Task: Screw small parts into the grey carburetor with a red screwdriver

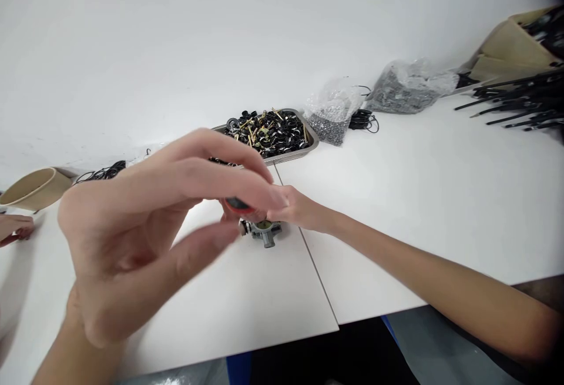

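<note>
My left hand (pixel 145 226) is raised close to the camera, blurred. Its thumb and fingers are drawn together in a pinch around a small dark part (pixel 238 203) with a red edge below it. My right hand (pixel 296 210) reaches in from the right, and its fingers are closed on a small grey metal fitting (pixel 264 232) that rests on the white table (pixel 247 303). The left fingertips hover just above and left of that fitting. My left hand hides most of the right hand's fingers.
A metal tray (pixel 311 140) of black rings and brass pins stands behind the hands. Two plastic bags (pixel 332 111) (pixel 408 88) of small parts, black rods (pixel 520 106) and a cardboard box (pixel 506 50) lie at the right. A beige cup (pixel 33 188) and another person's hand (pixel 13 226) are at the left edge.
</note>
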The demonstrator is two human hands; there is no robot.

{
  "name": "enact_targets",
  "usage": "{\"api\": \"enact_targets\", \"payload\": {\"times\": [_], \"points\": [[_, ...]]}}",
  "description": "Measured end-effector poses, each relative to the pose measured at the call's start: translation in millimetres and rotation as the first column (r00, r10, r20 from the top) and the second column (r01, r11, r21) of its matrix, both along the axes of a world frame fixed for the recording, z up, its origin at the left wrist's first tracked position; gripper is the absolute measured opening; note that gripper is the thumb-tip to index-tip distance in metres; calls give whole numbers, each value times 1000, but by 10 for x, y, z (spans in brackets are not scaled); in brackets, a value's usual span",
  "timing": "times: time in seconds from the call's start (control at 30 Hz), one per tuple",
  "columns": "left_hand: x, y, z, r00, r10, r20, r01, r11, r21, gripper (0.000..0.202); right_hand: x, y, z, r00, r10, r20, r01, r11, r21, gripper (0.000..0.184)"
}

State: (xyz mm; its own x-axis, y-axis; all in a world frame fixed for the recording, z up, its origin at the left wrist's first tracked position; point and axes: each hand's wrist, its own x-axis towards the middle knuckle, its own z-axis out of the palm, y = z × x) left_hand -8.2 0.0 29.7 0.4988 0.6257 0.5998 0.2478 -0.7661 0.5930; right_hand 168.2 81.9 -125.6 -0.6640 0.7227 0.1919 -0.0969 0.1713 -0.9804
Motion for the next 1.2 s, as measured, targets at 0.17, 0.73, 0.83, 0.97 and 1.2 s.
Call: {"api": "enact_targets", "payload": {"times": [0.17, 0.73, 0.83, 0.97, 1.2], "points": [[-56, 70, -44, 999, 17, 44, -22, 993, 116, 29, -1, 4, -2, 1000, 2, 23, -2, 1000, -12, 29], [-147, 66, -32, 999, -31, -17, 30, 998, -58, 28, -2, 1, -29, 1000, -1, 11, 1, 1000, -12, 28], [-160, 62, -30, 999, -10, -50, 7, 999, -44, 25, -1, -2, -22, 1000, 7, 5, -7, 1000, -21, 29], [-143, 108, -53, 997, -75, -32, 77, 995, 60, 28, 2, 5, -26, 1000, 15, 16, -14, 1000, -17, 31], [-134, -20, -24, 998, 56, -17, -57, 995, -87, 29, 1, 10, -52, 1000, 10, 11, -9, 1000, -22, 28]]}}
